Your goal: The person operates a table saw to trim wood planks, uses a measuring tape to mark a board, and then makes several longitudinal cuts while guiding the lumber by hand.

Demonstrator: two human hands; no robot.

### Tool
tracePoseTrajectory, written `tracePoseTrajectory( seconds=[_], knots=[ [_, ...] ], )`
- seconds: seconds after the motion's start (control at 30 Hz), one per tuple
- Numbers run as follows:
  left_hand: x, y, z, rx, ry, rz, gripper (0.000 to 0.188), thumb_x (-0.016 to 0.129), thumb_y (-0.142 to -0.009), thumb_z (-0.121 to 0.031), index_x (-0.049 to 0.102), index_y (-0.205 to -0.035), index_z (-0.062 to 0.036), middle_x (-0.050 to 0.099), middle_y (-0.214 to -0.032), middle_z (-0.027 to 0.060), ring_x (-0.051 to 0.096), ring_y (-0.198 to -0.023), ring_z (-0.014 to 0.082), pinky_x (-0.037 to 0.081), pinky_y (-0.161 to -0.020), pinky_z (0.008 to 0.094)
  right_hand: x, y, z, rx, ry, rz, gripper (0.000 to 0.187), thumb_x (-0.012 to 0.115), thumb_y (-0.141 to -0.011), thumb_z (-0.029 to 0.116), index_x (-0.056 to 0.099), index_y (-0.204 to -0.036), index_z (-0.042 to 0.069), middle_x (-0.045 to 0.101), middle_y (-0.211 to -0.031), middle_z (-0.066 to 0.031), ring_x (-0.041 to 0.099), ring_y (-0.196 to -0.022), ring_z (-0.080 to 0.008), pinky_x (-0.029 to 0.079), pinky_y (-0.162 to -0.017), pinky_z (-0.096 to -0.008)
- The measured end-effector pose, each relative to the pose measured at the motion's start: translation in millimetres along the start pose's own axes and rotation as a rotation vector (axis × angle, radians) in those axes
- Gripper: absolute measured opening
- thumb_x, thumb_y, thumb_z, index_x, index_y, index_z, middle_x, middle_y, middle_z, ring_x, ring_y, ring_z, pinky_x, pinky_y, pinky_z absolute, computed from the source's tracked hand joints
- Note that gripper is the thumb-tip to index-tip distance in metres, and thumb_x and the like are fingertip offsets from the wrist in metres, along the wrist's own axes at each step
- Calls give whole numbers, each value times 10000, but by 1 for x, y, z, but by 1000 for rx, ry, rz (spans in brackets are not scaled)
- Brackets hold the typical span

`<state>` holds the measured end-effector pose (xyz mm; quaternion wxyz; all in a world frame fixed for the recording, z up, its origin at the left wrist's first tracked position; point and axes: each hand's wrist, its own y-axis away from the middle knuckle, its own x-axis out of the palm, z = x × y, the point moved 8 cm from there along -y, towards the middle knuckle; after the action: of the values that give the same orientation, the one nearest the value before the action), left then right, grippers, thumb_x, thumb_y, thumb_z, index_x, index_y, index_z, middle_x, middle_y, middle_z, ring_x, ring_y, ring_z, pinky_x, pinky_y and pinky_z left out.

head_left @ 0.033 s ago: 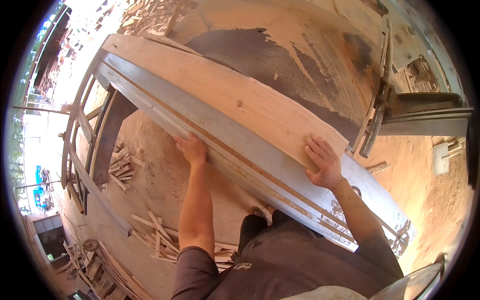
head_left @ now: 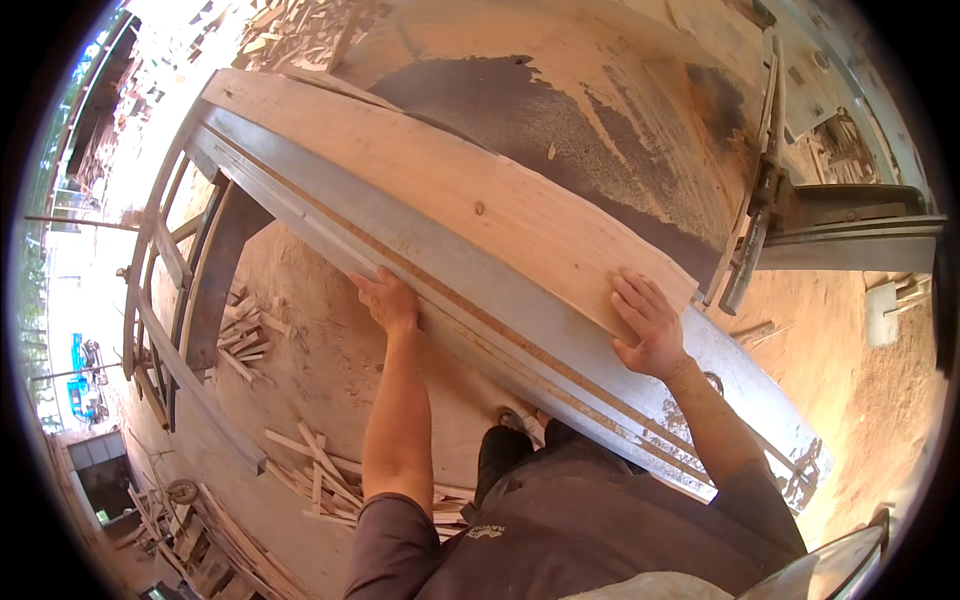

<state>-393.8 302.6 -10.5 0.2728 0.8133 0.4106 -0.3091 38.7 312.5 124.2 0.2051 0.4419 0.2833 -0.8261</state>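
A long pale wooden board (head_left: 480, 208) with a small knot lies along the metal bed of a machine (head_left: 400, 245), running from far left to near right. At its near right end, my right hand (head_left: 648, 322) holds the board, fingers laid over the top face and thumb by the near edge. My left hand (head_left: 390, 302) rests at the bed's near edge, fingers apart and nothing held in them. A rusty brown strip (head_left: 470, 310) runs lengthwise along the grey bed, between that hand and the board. The board's underside is hidden.
Wood offcuts (head_left: 315, 465) lie on the dusty floor at lower left, with more scrap wood (head_left: 265, 30) at the far left. A curved frame (head_left: 165, 270) stands beyond the bed's left end. Metal machine parts (head_left: 840, 235) jut in at right.
My left hand and forearm have shifted slightly to the right along the bed's near edge. The board and my right hand look unmoved.
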Motion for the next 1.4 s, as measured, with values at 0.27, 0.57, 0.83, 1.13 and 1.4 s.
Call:
tracePoseTrajectory(
  seconds=[0.27,0.57,0.83,1.13,1.4],
  knots=[
    [1,-12,8,89,-19,-27,699,357,-1074,-360,140,-1606,39,390,-1499,340,447,-1359,481,351,-1145,496,5,0,1,55,6,7,617,803,-577,65,674,-1175,-23,631,-1360,-197,558,-1329,-389,433,-1139,-512],
    [3,-44,8,38,-34,-26,671,350,-1080,-344,157,-1609,20,416,-1465,345,475,-1318,502,391,-1110,505,15,-27,6,45,-3,-9,641,814,-565,75,672,-1182,-23,630,-1363,-192,552,-1335,-389,435,-1138,-518],
    [6,-81,19,45,-54,-30,660,364,-1074,-331,191,-1592,39,424,-1441,387,483,-1292,529,398,-1091,526,30,-51,10,41,-23,-18,651,799,-565,74,665,-1195,-22,624,-1371,-195,543,-1346,-390,419,-1150,-519],
    [-2,-112,10,94,-10,-80,646,380,-1065,-313,228,-1571,58,449,-1405,398,496,-1277,528,406,-1077,526,44,-78,18,38,-4,-19,636,806,-571,71,671,-1186,-20,623,-1367,-201,547,-1340,-388,424,-1143,-520],
    [-5,-135,6,105,-12,-45,645,358,-1073,-333,214,-1578,42,454,-1405,388,507,-1262,522,414,-1070,528,59,-92,20,-22,-39,-58,559,814,-587,58,697,-1129,-12,671,-1317,-181,590,-1301,-387,460,-1108,-529]
  ],
)
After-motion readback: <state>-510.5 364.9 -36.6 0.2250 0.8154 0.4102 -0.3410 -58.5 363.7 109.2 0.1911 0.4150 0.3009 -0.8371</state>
